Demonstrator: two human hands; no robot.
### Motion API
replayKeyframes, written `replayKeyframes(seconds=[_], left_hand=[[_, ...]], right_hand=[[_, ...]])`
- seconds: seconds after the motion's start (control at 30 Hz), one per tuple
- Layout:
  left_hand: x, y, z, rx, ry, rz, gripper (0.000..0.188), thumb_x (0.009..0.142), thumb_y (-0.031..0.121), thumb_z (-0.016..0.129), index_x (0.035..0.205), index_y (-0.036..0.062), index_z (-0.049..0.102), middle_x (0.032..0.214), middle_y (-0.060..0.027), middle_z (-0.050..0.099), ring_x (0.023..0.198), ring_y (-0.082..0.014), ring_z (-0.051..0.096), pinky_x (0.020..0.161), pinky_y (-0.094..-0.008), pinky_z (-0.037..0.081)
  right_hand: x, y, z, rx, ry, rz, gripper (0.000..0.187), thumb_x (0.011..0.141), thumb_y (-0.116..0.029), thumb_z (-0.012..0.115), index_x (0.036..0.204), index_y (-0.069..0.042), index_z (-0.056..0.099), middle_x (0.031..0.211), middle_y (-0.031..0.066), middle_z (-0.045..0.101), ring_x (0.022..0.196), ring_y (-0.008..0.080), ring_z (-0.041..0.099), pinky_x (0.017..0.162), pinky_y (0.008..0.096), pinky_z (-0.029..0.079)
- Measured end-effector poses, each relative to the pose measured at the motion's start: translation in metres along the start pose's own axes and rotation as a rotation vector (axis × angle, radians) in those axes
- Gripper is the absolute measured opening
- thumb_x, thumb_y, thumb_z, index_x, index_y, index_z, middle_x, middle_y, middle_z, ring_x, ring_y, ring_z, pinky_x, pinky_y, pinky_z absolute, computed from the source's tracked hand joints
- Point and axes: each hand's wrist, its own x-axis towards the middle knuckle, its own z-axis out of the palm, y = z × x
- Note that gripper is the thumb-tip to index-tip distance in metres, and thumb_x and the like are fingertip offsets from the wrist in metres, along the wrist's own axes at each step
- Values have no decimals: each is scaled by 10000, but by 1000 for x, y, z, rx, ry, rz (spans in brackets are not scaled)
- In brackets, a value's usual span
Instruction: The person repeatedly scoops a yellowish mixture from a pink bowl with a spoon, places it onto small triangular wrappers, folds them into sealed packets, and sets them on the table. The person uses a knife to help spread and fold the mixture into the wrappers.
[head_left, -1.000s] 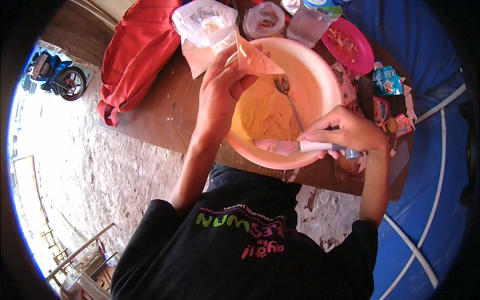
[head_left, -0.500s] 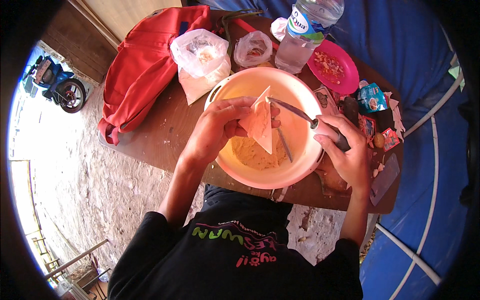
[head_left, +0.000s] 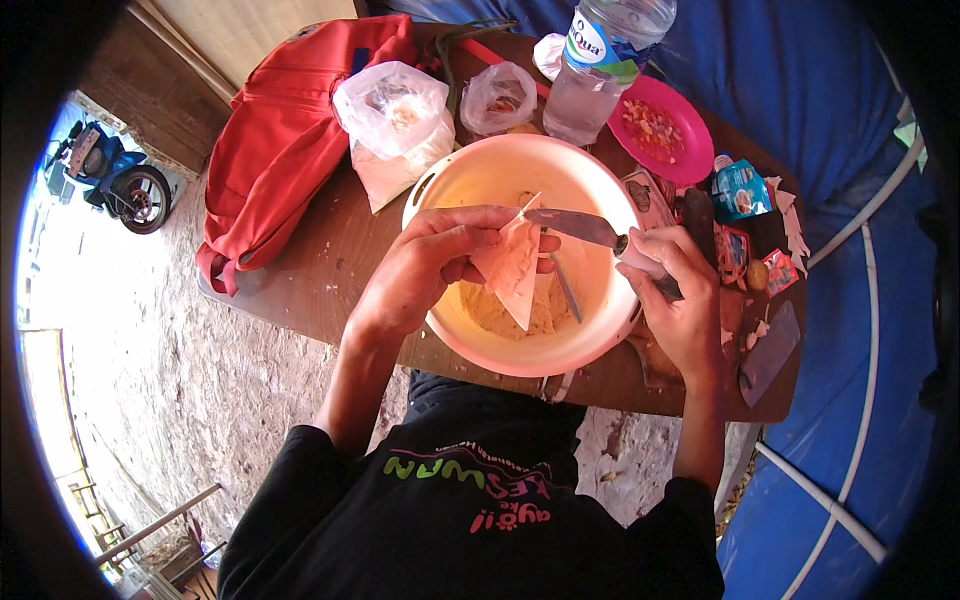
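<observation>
My left hand [head_left: 415,265] pinches a pale triangular piece [head_left: 516,262] coated with orange-pink paste, holding it above a cream plastic basin [head_left: 470,358]. In my right hand [head_left: 682,305] is a knife [head_left: 578,226], gripped by its light handle. Its blade points left, with the tip against the top of the triangular piece. Below, a yellowish-brown doughy mixture [head_left: 490,308] lies in the bottom of the basin. A thin metal utensil [head_left: 568,290] leans inside it; its end is partly hidden.
Behind the basin stand a clear bag of white powder [head_left: 385,170], a small plastic bag [head_left: 498,98] and a large water bottle [head_left: 580,105]. A pink plate of chopped pieces [head_left: 655,130] sits at far right, near packets [head_left: 742,190]. A red backpack [head_left: 275,150] occupies the left.
The knife has swung from a slant to nearly level, its blade now showing broadside at the piece's top. My right hand has shifted slightly left; the triangular piece sits a little lower and tilted differently.
</observation>
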Motion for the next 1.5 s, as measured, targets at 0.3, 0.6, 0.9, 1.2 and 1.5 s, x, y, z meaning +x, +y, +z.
replayKeyframes(seconds=[0.3,0.6,0.9,1.2,1.5], left_hand=[[-1,-3,-3,-38,10,-1,440,998,159,437,1342,-90,551,1216,-189,688,1116,-257,686,977,-341,531],[22,-16,-16,-211,116,207,465,1040,135,404,1447,-89,398,1335,-222,597,1229,-285,617,1064,-369,495],[31,-24,-22,-317,149,244,450,1030,98,400,1437,-94,400,1320,-210,598,1235,-263,610,1081,-367,484],[32,-29,-16,-305,252,323,468,996,48,408,1436,-111,389,1329,-243,584,1257,-272,593,1096,-369,464],[27,-23,-17,-417,259,277,452,1041,97,406,1452,-87,375,1427,-177,525,1261,-303,588,1092,-405,477]], right_hand=[[-1,-3,-17,-200,50,-12,296,821,12,751,1109,-5,688,981,123,644,875,272,679,754,365,542],[10,-15,-9,100,-455,155,223,856,-100,736,1043,21,718,931,175,726,837,276,716,763,351,537],[40,-19,1,39,-892,176,221,856,-193,704,920,12,754,844,205,717,767,325,695,759,400,520],[44,-4,3,277,-980,214,217,872,-179,740,970,14,763,795,137,742,694,163,661,713,320,515],[34,3,-41,329,-717,132,267,880,-138,722,1082,36,716,954,100,736,882,122,662,828,292,518]])
